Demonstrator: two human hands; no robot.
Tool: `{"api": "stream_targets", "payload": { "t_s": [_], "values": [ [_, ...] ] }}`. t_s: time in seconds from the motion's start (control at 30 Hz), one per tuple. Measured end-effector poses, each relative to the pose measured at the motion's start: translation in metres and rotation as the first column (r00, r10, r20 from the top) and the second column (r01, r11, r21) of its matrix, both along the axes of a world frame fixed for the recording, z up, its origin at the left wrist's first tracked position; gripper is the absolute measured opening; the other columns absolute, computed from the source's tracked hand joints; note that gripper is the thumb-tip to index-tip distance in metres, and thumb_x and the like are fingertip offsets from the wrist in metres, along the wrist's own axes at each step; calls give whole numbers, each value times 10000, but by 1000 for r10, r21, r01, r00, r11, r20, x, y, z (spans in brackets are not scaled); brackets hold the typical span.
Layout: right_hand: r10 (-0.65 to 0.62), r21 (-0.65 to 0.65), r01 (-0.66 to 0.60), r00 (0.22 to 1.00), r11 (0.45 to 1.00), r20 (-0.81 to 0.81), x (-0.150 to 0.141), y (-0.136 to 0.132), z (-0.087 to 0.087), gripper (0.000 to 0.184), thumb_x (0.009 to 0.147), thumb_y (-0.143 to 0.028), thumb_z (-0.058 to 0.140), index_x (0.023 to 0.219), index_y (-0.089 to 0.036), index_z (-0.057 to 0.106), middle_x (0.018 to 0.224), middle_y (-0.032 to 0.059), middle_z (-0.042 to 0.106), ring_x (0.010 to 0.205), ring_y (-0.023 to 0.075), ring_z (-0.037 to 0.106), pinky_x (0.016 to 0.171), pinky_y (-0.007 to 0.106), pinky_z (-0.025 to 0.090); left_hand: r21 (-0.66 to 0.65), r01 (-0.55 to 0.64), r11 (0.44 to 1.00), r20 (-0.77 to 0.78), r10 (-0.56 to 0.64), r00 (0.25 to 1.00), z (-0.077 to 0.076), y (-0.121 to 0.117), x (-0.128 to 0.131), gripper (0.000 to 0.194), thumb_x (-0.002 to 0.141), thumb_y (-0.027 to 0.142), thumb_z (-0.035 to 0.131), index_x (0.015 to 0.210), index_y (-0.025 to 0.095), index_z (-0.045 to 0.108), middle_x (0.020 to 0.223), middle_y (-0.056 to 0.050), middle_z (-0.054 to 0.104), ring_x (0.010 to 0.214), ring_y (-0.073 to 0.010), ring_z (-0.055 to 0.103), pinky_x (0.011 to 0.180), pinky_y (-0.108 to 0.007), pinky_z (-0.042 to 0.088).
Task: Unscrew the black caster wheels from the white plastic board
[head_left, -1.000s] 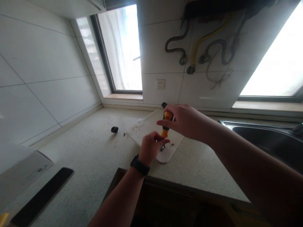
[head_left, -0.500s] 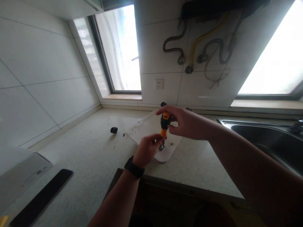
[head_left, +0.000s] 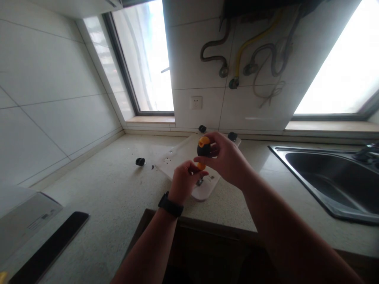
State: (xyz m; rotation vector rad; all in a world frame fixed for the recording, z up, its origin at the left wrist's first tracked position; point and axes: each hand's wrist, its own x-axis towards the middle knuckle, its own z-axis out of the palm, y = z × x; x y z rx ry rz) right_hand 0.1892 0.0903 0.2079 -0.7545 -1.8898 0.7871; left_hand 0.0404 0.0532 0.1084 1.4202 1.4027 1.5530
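Note:
A yellow-and-black screwdriver (head_left: 203, 150) stands nearly upright over the near corner of a white board (head_left: 203, 193). Its handle is in the closed fingers of my right hand (head_left: 226, 159). Lower down, my left hand (head_left: 183, 179) pinches at the tool's shaft end, just under the yellow collar; the tip is hidden by the fingers. A small metal piece (head_left: 200, 181) sits on the board right below them. Black caster wheels (head_left: 202, 129) show at the board's far side, and another caster (head_left: 140, 161) lies loose on the counter to the left.
Small dark screws (head_left: 152, 167) lie by the board's left corner. A steel sink (head_left: 319, 169) is set into the counter at right. At lower left are a long black flat object (head_left: 50, 246) and a pale box (head_left: 32, 221). Pipes (head_left: 216, 59) run along the wall.
My right hand has turned around the handle, its forefinger no longer stretched over the top, and its forearm has swung inward. The screwdriver's top now tilts more toward me. The view has shifted slightly.

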Motion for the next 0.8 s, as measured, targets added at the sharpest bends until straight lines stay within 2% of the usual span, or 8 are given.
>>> {"api": "stream_targets", "payload": {
  "t_s": [0.1,0.2,0.27,0.33,0.43,0.6,0.7,0.8],
  "values": [
    [24,-116,-40,990,992,-140,-4,-1,-7,507,673,-284,862,1087,-237,572,987,36,742,815,200,727,726,384,613,39,5,999,-66,-3,998,2,1,-5,347,707,363,924,778,192,630,711,19,659,608,-120,524,595,-263,416],
    [61,-177,-102,973,979,-224,-7,-1,-12,510,707,-291,826,1109,-244,515,1010,44,761,830,210,746,754,414,627,101,41,994,-152,-26,988,14,-1,-15,516,634,333,970,1031,200,669,945,-25,725,654,-118,531,600,-256,424],
    [90,-131,-124,967,984,-238,-8,0,-14,473,737,-285,790,1126,-239,525,1055,56,755,909,217,745,822,434,619,167,119,979,-151,-94,984,26,-3,-21,567,727,340,911,1216,213,652,1151,-78,725,783,-149,608,664,-271,481],
    [83,-46,-94,976,995,-201,-8,2,-15,439,758,-266,755,1154,-230,569,1109,67,741,1014,226,722,880,444,595,204,228,952,-128,-205,970,39,-5,-24,415,913,369,735,1288,212,651,1229,-107,720,947,-194,664,782,-314,536],
    [17,53,-11,993,999,-113,-5,5,-16,446,774,-244,708,1212,-216,629,1188,85,718,1082,237,675,906,452,557,167,345,924,-110,-330,938,50,-7,-22,330,1030,367,559,1282,196,685,1139,-103,761,1029,-219,693,907,-368,554],
    [8,28,-6,998,1000,-65,-1,8,-18,472,789,-268,646,1257,-208,649,1236,113,691,1080,246,645,868,442,535,185,290,939,-15,-292,956,45,-5,-18,259,972,294,653,1207,212,723,1140,-86,785,1050,-217,718,964,-394,573],
    [24,22,-23,998,1000,-65,-1,5,-15,412,809,-332,661,1200,-204,668,1187,112,684,1022,234,642,832,422,526,193,285,939,48,-299,953,39,-3,-15,229,927,294,721,1143,221,733,1062,-75,795,971,-213,740,903,-387,597],
    [-14,24,16,996,1000,-93,-3,2,-10,440,776,-426,758,1143,-195,683,1087,85,678,906,203,625,785,399,511,195,262,945,35,-274,961,37,-3,-11,204,907,296,752,1091,210,733,998,-68,788,899,-194,736,853,-358,593]
  ]
}}
